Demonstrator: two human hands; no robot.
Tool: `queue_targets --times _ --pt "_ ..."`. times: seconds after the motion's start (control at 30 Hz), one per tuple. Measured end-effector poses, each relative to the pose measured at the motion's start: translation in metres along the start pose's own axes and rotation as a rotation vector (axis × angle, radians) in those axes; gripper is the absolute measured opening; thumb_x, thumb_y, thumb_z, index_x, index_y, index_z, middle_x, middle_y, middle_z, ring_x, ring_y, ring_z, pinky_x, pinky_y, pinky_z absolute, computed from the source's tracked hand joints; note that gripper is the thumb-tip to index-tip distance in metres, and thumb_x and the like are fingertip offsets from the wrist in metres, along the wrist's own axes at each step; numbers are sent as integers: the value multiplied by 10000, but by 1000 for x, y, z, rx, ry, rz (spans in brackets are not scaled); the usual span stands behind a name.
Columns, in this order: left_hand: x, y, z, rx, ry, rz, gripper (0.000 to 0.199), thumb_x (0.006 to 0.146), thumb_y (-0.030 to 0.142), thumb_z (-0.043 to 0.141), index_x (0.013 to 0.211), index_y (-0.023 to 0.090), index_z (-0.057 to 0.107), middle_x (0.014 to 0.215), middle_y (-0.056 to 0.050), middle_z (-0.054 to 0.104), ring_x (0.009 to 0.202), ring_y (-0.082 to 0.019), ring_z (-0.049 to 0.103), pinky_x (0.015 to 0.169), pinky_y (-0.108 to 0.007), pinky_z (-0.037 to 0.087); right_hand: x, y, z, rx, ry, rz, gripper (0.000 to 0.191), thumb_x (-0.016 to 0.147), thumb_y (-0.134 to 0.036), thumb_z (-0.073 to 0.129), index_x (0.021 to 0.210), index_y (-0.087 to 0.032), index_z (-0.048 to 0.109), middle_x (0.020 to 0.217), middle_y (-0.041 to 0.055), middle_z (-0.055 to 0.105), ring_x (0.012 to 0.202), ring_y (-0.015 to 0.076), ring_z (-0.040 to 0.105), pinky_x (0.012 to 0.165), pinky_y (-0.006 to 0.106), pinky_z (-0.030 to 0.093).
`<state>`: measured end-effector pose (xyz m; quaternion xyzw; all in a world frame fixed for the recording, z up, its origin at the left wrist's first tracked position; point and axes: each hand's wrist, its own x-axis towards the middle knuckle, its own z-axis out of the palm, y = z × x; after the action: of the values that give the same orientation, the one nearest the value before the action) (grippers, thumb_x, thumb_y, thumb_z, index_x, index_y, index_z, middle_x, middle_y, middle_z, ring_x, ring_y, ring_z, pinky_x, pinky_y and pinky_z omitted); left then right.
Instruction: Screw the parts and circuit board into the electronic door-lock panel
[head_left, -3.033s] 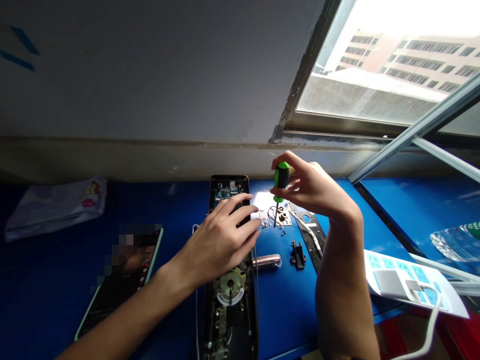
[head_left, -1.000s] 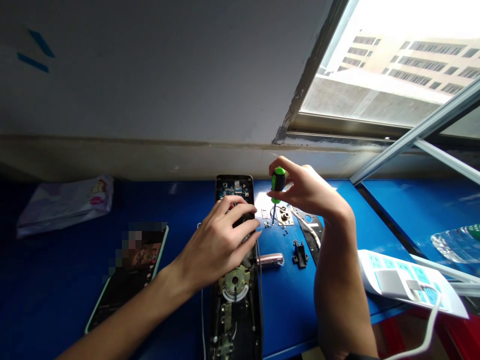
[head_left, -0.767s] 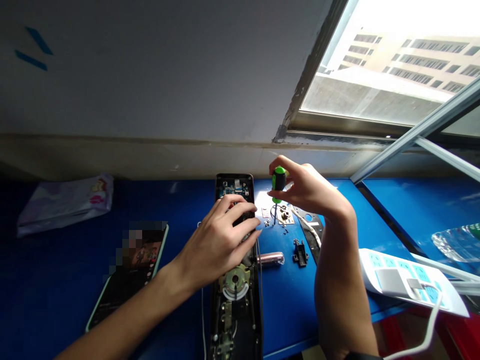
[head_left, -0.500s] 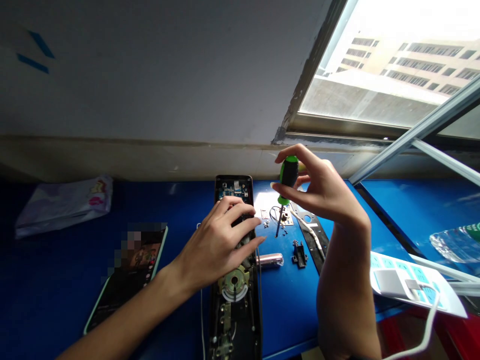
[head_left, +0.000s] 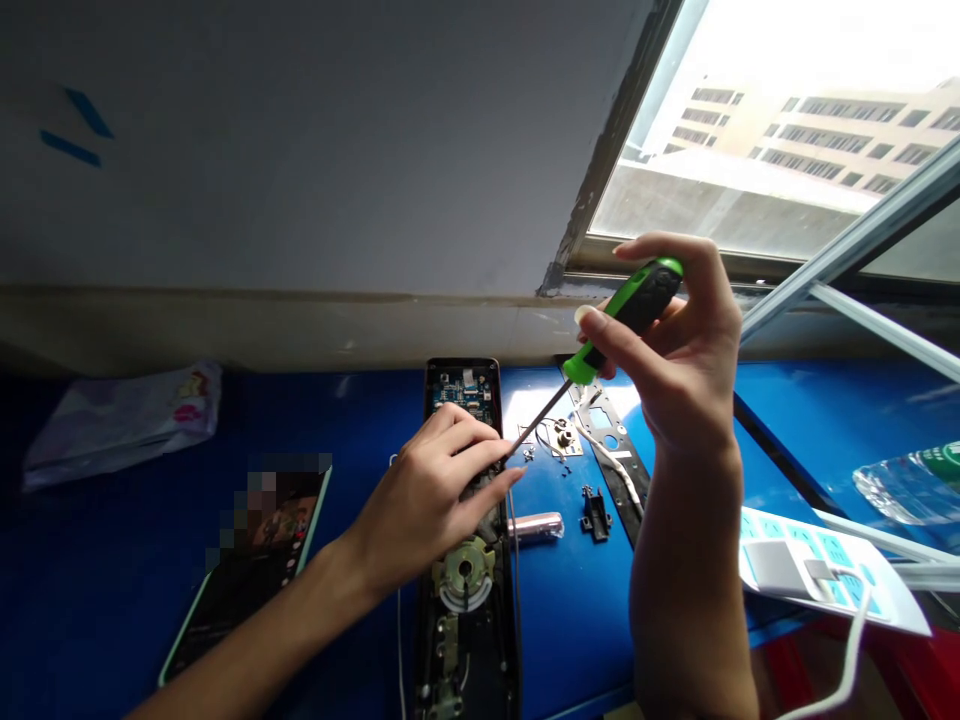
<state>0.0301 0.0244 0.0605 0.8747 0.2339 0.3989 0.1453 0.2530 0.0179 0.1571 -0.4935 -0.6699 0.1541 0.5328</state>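
My right hand (head_left: 690, 340) grips the green and black handle of a screwdriver (head_left: 631, 312), which slants down to the left. Its metal tip ends by the fingertips of my left hand (head_left: 442, 480), at the right edge of a long black device housing (head_left: 469, 665). That left hand lies across the housing with its fingers stretched and thumb apart from the index finger. A blue circuit board (head_left: 450, 390) shows at the housing's far end, and a round metal mechanism (head_left: 465, 572) nearer me. My left hand hides the middle part.
Right of the housing lie small screws (head_left: 529, 453), a metal plate with a wire (head_left: 562, 437), a black plastic bracket (head_left: 596, 515), a pinkish cylinder (head_left: 536, 527) and a black perforated panel (head_left: 615, 440). A phone (head_left: 255, 560) lies left; a power strip (head_left: 825, 570) is at right.
The screwdriver has gone from nearly upright over the table to a slant, its tip moving left to my left hand's fingertips. My right hand has risen and shifted right.
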Motion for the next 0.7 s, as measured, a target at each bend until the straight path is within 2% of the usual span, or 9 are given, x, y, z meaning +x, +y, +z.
queue_targets --times 0.1,0.33,0.53,0.7 --pt "0 -1 1 -12 36 -11 88 964 204 719 1018 139 742 945 -62 748 908 -194 622 818 -339 562 1 0 -2 -26 -29 9 435 902 -472 741 1215 -358 460 801 -39 619 647 194 694 593 398 636" --pt "1 -1 -2 -6 82 -25 55 977 172 698 998 146 742 906 -47 752 857 -175 644 789 -321 557 1 -1 1 98 64 13 406 849 -341 809 1129 -333 516 790 -26 651 597 179 665 568 384 623" --pt "2 -4 -3 14 129 -7 44 939 172 748 963 136 750 834 -29 762 785 -164 668 736 -301 555 4 10 12 221 192 -136 431 746 -309 894 1090 -318 634 689 -60 653 521 152 643 418 285 553" --pt "2 -6 -5 -5 179 -22 51 904 179 789 913 135 766 790 -23 773 706 -148 686 659 -273 540 4 13 13 282 187 -170 484 694 -248 933 1098 -329 678 704 -68 681 519 157 671 406 281 582"
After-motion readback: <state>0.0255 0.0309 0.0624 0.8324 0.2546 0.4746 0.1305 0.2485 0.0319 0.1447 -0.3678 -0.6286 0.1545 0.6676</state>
